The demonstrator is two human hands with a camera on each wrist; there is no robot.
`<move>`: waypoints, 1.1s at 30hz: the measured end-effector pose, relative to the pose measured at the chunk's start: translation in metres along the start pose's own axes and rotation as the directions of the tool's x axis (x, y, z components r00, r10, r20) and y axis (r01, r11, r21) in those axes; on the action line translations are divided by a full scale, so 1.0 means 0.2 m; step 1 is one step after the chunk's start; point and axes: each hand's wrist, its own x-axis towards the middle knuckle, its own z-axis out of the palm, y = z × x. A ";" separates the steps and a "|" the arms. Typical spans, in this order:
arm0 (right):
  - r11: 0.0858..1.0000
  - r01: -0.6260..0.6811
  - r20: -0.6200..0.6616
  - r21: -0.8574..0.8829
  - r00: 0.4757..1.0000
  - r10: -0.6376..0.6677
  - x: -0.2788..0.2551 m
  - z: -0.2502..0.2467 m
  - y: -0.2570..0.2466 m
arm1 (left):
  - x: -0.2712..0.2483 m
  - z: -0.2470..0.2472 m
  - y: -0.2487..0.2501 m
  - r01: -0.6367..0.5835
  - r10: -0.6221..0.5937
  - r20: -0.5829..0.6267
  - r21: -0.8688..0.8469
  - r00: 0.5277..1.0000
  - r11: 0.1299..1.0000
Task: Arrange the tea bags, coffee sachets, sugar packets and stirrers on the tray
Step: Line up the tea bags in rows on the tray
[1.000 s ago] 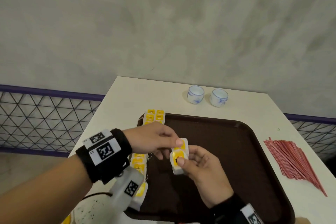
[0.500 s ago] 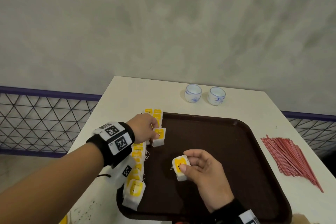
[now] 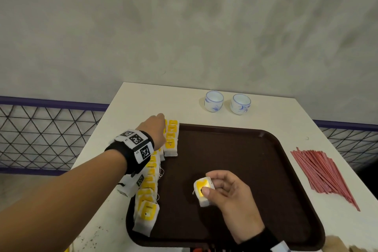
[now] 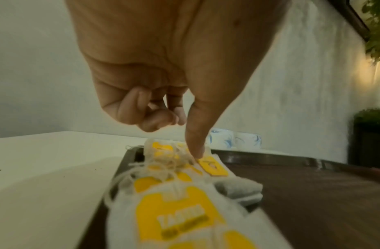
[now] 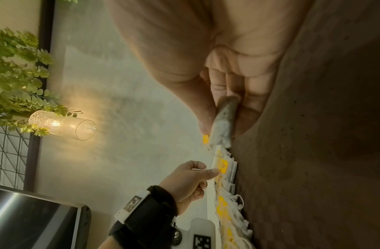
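Note:
A dark brown tray (image 3: pixel 235 165) lies on the white table. A row of white tea bags (image 3: pixel 147 196) with yellow tags runs along its left edge. My left hand (image 3: pixel 157 129) is at the far end of that row. In the left wrist view its thumb (image 4: pixel 196 148) presses straight down on the tag of a tea bag (image 4: pixel 212 166) lying there, while the other fingers are curled clear of it. My right hand (image 3: pixel 221 188) hovers over the tray's middle and pinches one tea bag (image 3: pixel 201 189) between thumb and fingers. Red stirrers (image 3: pixel 321 172) lie on the table right of the tray.
Two small white-and-blue cups (image 3: pixel 213 101) (image 3: pixel 240 104) stand behind the tray. The table ends close to the tray's left side, with a wire fence (image 3: pixel 41 135) beyond it. A grey wall rises behind the table.
My left hand carried a tea bag away from the right hand to the far left of the tray and laid it in the row. The right hand kept hold of its tea bag and stayed put.

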 end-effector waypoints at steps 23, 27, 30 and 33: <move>0.996 0.034 0.012 0.084 0.999 -0.035 0.01 0.10 -0.12 | -0.16 -0.03 0.05 -0.187 0.220 0.177 -0.187 0.959 0.964; 0.997 0.034 -0.012 0.068 0.999 -0.034 -0.03 0.04 -0.11 | -0.07 0.00 0.06 -0.161 0.169 0.115 -0.071 0.979 0.984; 0.998 0.029 -0.026 0.048 0.999 -0.028 -0.05 0.01 -0.10 | -0.04 0.00 0.07 -0.150 0.153 0.101 -0.036 0.983 0.988; 0.999 0.024 -0.030 0.021 0.999 -0.024 -0.08 -0.01 -0.09 | -0.02 0.00 0.07 -0.136 0.136 0.091 -0.008 0.987 0.991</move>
